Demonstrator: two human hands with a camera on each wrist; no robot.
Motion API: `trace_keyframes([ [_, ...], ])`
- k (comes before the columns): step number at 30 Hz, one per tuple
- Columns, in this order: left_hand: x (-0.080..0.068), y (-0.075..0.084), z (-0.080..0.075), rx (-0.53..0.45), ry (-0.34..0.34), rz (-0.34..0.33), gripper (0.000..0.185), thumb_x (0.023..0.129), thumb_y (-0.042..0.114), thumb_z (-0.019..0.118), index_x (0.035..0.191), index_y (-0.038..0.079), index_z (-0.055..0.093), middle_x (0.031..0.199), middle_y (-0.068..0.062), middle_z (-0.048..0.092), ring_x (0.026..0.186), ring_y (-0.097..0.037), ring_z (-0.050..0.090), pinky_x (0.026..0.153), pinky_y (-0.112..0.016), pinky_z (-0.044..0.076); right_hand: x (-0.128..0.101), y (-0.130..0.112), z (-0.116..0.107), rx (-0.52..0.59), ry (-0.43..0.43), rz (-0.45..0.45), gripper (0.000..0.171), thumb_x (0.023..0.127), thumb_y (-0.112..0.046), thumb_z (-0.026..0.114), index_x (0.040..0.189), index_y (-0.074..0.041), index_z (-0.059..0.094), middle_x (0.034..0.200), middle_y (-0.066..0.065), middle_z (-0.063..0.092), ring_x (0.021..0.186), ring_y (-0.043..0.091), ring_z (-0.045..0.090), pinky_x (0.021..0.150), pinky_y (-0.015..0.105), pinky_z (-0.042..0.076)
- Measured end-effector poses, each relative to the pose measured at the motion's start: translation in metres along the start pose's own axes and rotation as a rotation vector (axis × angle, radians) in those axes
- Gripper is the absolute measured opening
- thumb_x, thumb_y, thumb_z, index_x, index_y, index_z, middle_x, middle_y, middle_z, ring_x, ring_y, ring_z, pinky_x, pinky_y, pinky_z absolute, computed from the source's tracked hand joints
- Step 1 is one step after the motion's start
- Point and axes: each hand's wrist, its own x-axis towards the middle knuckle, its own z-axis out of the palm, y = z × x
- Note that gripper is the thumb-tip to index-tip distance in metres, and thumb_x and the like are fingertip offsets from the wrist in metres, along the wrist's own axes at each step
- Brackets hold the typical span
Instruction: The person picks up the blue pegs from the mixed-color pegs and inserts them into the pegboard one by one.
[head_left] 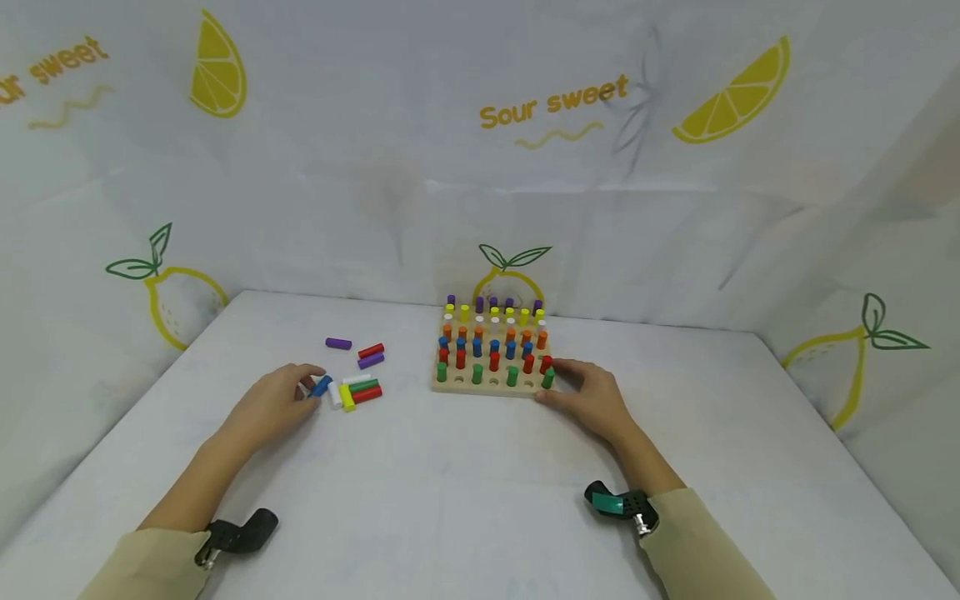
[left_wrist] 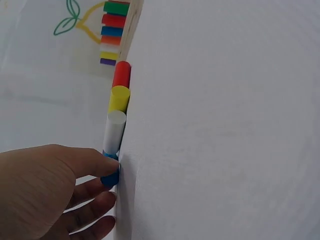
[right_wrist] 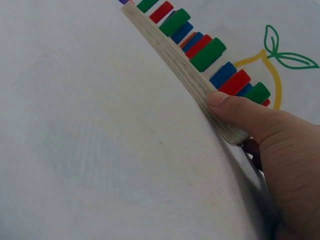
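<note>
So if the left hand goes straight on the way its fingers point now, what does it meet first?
The left hand already pinches a blue peg; straight beyond lies the white peg, probably first, then the yellow peg.

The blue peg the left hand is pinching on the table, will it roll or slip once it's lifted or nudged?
The blue peg is a smooth round cylinder lying on its side, so a nudge would probably roll it. It looks rigid, likely painted wood, and light. The left hand pinches it only at the fingertips, so the glossy surface might slip; the white cloth may slow rolling.
</note>
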Motion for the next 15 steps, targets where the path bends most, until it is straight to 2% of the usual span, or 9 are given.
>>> trace_keyframes([
  [4, 0.006, -0.002, 0.001, 0.011, -0.019, 0.011, 0.043, 0.096, 0.015, 0.063, 0.137, 0.003, 0.058, 0.113, -0.019, 0.067, 0.089, -0.024, 0.06, 0.08, -0.044, 0.056, 0.0, 0.001, -0.001, -0.004, 0.004, 0.004, 0.074, 0.083, -0.047, 0.08, 0.142, -0.008, 0.058, 0.147, 0.014, 0.058, 0.144, 0.038, 0.044, 0.12, 0.058, 0.034],
  [10, 0.015, -0.004, 0.003, 0.026, -0.012, 0.016, 0.034, 0.097, 0.017, 0.064, 0.129, 0.004, 0.065, 0.105, -0.016, 0.066, 0.083, -0.021, 0.056, 0.072, -0.035, 0.051, 0.0, 0.001, -0.001, 0.018, 0.001, 0.012, 0.075, 0.083, -0.047, 0.08, 0.142, -0.007, 0.057, 0.148, 0.015, 0.057, 0.145, 0.038, 0.043, 0.12, 0.058, 0.033],
  [15, 0.015, -0.006, 0.002, 0.016, -0.002, -0.019, 0.032, 0.098, 0.017, 0.062, 0.126, 0.003, 0.066, 0.106, -0.017, 0.065, 0.086, -0.024, 0.057, 0.077, -0.041, 0.056, 0.001, 0.001, 0.001, 0.031, -0.002, 0.011, 0.075, 0.083, -0.048, 0.081, 0.142, -0.007, 0.058, 0.148, 0.015, 0.057, 0.145, 0.037, 0.043, 0.12, 0.057, 0.033],
])
